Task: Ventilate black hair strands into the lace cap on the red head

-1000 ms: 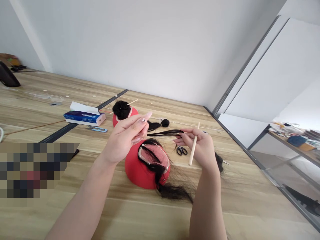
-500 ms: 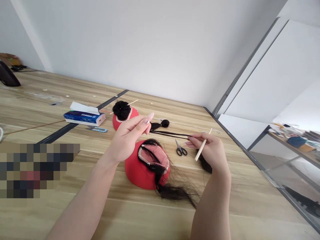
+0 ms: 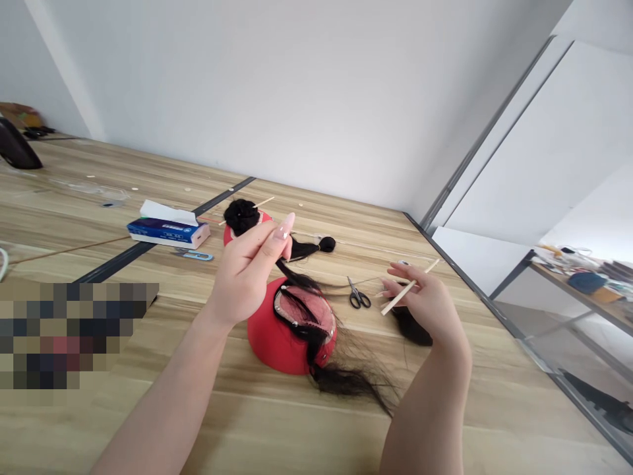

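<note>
My left hand (image 3: 252, 270) is closed on a thin lock of black hair (image 3: 299, 276), whose loose end trails to the right above the near red dome. My right hand (image 3: 425, 297) holds a pale wooden stick (image 3: 410, 287), some of its fingers spread, near a dark bundle of hair (image 3: 413, 326). Below my left hand sits the red dome (image 3: 270, 333) with a pinned mesh patch (image 3: 309, 307) and black hair gathered in a tail (image 3: 346, 381). Black-handled scissors (image 3: 359, 297) lie between my hands.
Behind my left hand, a second red dome (image 3: 228, 235) carries a black bun (image 3: 241, 216) with a stick through it. A tied hair bundle (image 3: 326, 245), a blue tissue box (image 3: 168, 233) and light blue snips (image 3: 198, 255) lie on the wooden table (image 3: 247, 422).
The hair lock that stretched between both hands now hangs loose from my left hand. My right hand has moved slightly right, with its fingers more spread and the stick tilted flatter.
</note>
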